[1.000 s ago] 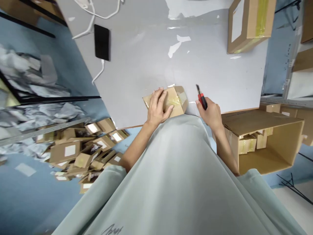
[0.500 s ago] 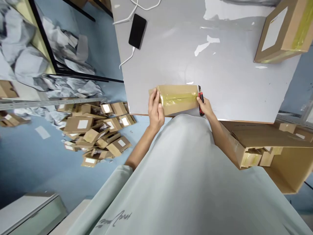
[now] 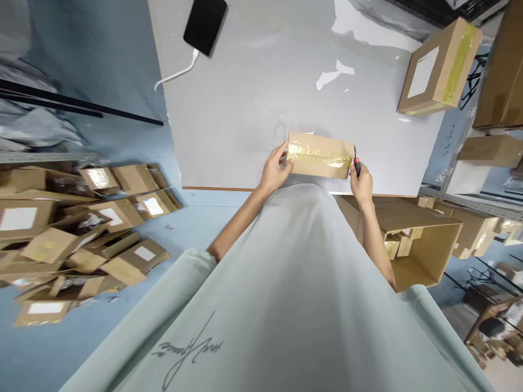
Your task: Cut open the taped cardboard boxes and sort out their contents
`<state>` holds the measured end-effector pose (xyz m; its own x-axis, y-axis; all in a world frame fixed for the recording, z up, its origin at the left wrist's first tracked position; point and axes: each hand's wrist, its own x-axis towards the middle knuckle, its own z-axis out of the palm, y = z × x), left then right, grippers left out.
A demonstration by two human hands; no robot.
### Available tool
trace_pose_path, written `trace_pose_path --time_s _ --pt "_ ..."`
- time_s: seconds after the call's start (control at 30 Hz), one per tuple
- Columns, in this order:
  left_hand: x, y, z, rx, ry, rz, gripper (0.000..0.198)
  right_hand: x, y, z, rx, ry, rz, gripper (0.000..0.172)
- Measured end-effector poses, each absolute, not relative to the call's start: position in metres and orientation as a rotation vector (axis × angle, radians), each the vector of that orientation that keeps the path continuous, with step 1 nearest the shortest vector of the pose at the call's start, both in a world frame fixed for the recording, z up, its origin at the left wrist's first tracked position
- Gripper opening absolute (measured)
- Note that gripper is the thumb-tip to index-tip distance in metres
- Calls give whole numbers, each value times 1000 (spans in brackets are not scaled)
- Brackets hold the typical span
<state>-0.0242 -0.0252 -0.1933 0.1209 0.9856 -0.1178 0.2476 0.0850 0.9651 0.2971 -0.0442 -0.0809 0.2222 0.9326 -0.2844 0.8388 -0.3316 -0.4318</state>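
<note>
A small cardboard box sealed with yellowish tape lies near the front edge of a grey table. My left hand grips the box's left end, fingers curled on it. My right hand is closed around a red and black utility knife whose tip sits at the box's right end, by the tape seam.
A black phone on a white cable lies at the table's far left. A larger taped box stands at the far right. An open carton with small boxes sits on the floor to the right. Several small boxes are piled on the blue floor at left.
The box has been turned lengthwise and moved a little right. My left hand went from lying on top to gripping its left end. The knife came to the box's right end.
</note>
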Motion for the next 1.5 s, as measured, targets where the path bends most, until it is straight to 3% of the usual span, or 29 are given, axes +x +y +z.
trace_pose_path --time_s 0.1,0.23,0.43,0.67,1.5 --pt "-31 -13 -191 1400 1292 904 94 286 -33 -62 -2321 -1772 587 56" --pt "-40 5 -184 1492 1184 851 112 250 -14 -35 -2252 -1972 793 51" --pt "-45 15 -187 1516 1030 692 112 186 13 -12 -1991 -2646 913 46" --pt "-40 13 -194 1493 1012 698 112 152 34 -1 -2047 -3026 846 50" --pt "-37 16 -193 1377 988 816 109 130 50 15 -2143 -3170 756 46"
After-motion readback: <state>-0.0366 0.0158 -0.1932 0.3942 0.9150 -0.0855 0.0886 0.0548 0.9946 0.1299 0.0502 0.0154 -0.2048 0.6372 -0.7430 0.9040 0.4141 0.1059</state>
